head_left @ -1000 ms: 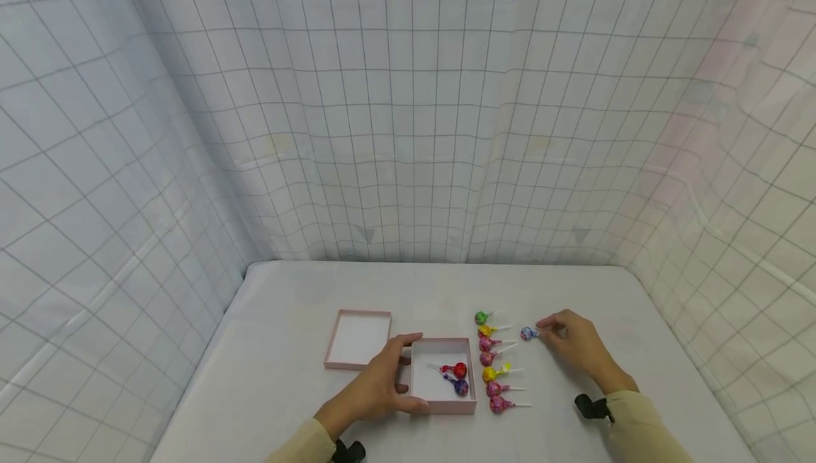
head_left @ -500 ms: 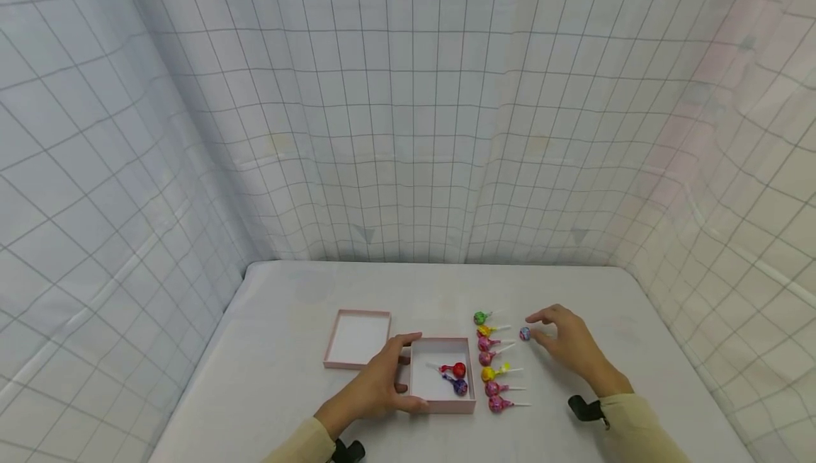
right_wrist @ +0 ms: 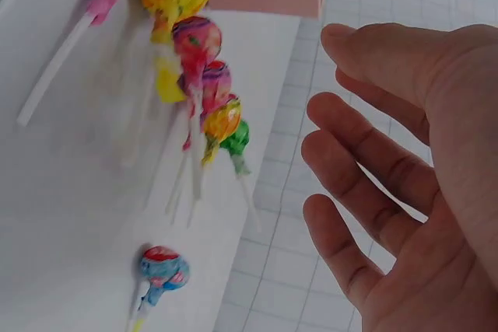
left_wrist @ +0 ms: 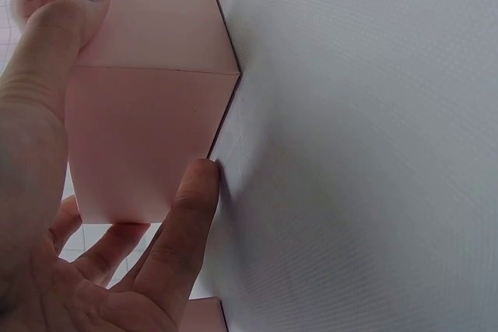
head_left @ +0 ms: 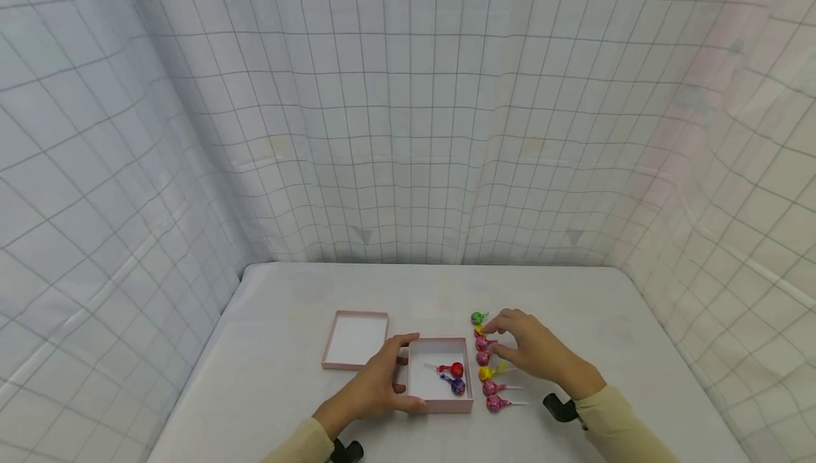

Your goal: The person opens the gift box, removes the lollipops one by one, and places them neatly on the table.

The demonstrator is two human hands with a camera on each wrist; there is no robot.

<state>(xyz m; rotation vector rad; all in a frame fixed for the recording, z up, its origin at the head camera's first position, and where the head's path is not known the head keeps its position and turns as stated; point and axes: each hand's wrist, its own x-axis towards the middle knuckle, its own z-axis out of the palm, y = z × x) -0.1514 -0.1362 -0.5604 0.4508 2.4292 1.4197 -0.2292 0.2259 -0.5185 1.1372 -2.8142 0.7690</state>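
Note:
My left hand (head_left: 376,386) grips the near-left corner of a pink open box (head_left: 443,406), thumb on the front wall and fingers along the left side. Inside the box lie a red lollipop (head_left: 456,369) and a purple lollipop (head_left: 457,386). My right hand (head_left: 538,353) hovers over the sticks of a lollipop row, fingers loosely bent and apart with nothing between them. The row includes a green lollipop (head_left: 477,318), a yellow lollipop (head_left: 486,374) and a pink lollipop (head_left: 494,403). A blue lollipop (right_wrist: 164,268) lies apart in the right wrist view; my hand hides it in the head view.
Left of the box, a pink-rimmed lid (head_left: 355,340) lies with its white inside up. A white cloth covers the table (head_left: 274,350). Grid-patterned curtains (head_left: 408,130) enclose the back and both sides.
My right hand let go of the blue lollipop and moved left to above the row of lollipops. My left hand has stayed on the box.

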